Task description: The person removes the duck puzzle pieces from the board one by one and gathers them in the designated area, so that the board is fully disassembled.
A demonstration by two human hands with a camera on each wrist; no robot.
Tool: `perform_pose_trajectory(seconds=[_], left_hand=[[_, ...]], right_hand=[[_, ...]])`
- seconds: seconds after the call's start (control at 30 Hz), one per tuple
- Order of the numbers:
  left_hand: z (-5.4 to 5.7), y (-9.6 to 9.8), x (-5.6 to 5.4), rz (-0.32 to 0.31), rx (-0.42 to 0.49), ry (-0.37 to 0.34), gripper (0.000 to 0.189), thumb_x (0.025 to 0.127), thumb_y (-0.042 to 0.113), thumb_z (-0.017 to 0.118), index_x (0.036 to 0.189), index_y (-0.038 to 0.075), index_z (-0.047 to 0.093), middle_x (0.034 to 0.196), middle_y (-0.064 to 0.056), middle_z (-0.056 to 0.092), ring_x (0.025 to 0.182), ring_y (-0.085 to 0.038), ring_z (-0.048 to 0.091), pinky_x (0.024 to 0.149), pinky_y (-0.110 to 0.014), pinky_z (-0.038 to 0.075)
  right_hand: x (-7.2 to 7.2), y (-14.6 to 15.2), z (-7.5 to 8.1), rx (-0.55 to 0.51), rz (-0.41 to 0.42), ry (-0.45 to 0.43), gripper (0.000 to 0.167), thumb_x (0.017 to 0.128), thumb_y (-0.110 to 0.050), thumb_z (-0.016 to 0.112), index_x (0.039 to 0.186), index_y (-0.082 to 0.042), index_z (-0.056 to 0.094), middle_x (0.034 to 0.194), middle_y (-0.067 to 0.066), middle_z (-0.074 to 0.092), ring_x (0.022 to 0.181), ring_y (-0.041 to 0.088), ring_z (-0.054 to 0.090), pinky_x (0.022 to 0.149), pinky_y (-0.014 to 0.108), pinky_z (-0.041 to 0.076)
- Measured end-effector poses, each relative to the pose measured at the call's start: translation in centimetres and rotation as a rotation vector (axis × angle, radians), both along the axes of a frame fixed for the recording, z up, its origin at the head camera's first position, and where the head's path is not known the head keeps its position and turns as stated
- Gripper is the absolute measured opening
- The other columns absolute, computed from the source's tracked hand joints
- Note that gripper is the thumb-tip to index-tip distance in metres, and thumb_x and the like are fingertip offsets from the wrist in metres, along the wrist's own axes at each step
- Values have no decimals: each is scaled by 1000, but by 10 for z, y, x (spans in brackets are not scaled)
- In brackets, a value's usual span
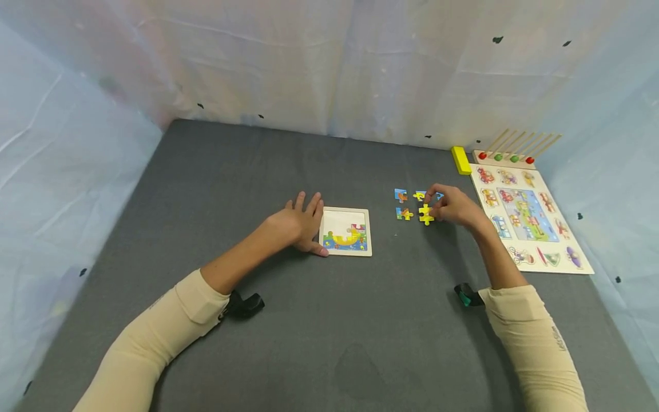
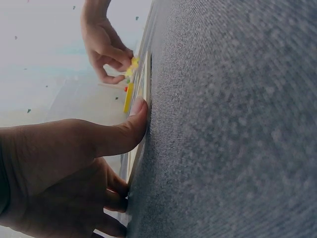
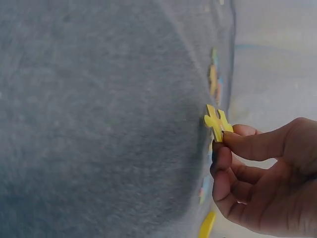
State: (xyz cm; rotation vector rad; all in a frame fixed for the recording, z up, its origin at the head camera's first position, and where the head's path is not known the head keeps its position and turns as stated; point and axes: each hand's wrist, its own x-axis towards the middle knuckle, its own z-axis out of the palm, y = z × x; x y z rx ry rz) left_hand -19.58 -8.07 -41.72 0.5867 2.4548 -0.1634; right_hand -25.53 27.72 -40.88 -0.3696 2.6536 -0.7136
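My right hand [image 1: 450, 206] pinches a yellow jigsaw piece [image 3: 217, 121] between thumb and fingers. In the right wrist view the piece is tilted up, its knobs pointing away from the fingertips. Several loose jigsaw pieces [image 1: 404, 214], blue, orange and yellow, lie around that hand; one is partly hidden by it. My left hand [image 1: 301, 226] rests along the left side of a square puzzle tray [image 1: 369, 229], fingers spread and thumb [image 2: 133, 126] at the near corner. Joined pieces [image 1: 345, 243] fill the tray's lower part and right side; pale backing shows above them.
At the right lies a large picture board [image 1: 535, 264]. Behind it stands a wooden rack [image 1: 507, 162] with slanting rods and red and green beads. A yellow block [image 1: 461, 161] sits beside the rack. Sheeting [image 1: 329, 68] hangs along the table's back edge.
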Motion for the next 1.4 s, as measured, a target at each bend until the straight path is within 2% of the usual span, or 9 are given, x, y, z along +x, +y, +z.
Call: perform_pose_trajectory(seconds=[0.1, 0.33, 0.47, 0.6, 0.73, 1.13, 1.4], left_hand=[[0, -1, 0, 2, -4, 1, 121, 95, 72, 58, 166, -2, -5, 175, -22, -13, 162, -51, -5, 132, -61, 16], [0, -1, 0, -6, 1, 8, 120, 95, 72, 57, 166, -3, -4, 175, -23, -13, 162, -51, -5, 131, -62, 16], [-2, 0, 0, -6, 2, 2, 121, 94, 73, 58, 166, -2, -4, 175, -22, -13, 162, -51, -5, 131, -62, 16], [-2, 0, 0, -4, -6, 9, 121, 94, 73, 58, 166, -2, -3, 175, -22, -12, 162, -51, -4, 131, -62, 17], [-2, 1, 0, -5, -8, 9, 121, 94, 73, 58, 166, -2, -3, 175, -22, -12, 162, -51, -4, 131, -62, 17], [-4, 0, -1, 0, 3, 2, 121, 94, 72, 59, 166, -2, -3, 175, -23, -12, 162, -51, -5, 131, -62, 16], [-3, 0, -1, 1, 8, 14, 120, 95, 72, 59, 166, -3, -2, 175, -23, -11, 162, -51, -3, 131, -62, 17]], right_hand=[[-3, -2, -6, 17, -5, -4, 22, 96, 4, 65, 117, 3, 58, 90, 21, 68, 75, 17, 57, 67, 32, 45], [-2, -8, -7, 164, -52, 32, 26, 97, -6, 69, 120, 4, 59, 101, 27, 70, 81, 27, 63, 70, 36, 48], [0, -8, -3, 193, -35, -11, 36, 96, -13, 74, 122, 6, 58, 95, 20, 68, 79, 24, 59, 69, 34, 46], [2, -7, -3, 195, 12, -29, 42, 93, -18, 80, 121, 7, 60, 85, 13, 65, 72, 18, 54, 65, 31, 42], [2, -7, -5, 195, 11, -11, 38, 93, -16, 79, 117, 6, 61, 83, 13, 65, 70, 18, 54, 64, 31, 41], [4, -9, -4, 221, -3, -18, 39, 96, -20, 77, 122, 5, 61, 96, 19, 67, 79, 23, 57, 67, 31, 43], [10, -18, 6, 202, 15, 73, 42, 95, -19, 77, 124, 6, 61, 100, 23, 67, 81, 27, 59, 69, 33, 45]])
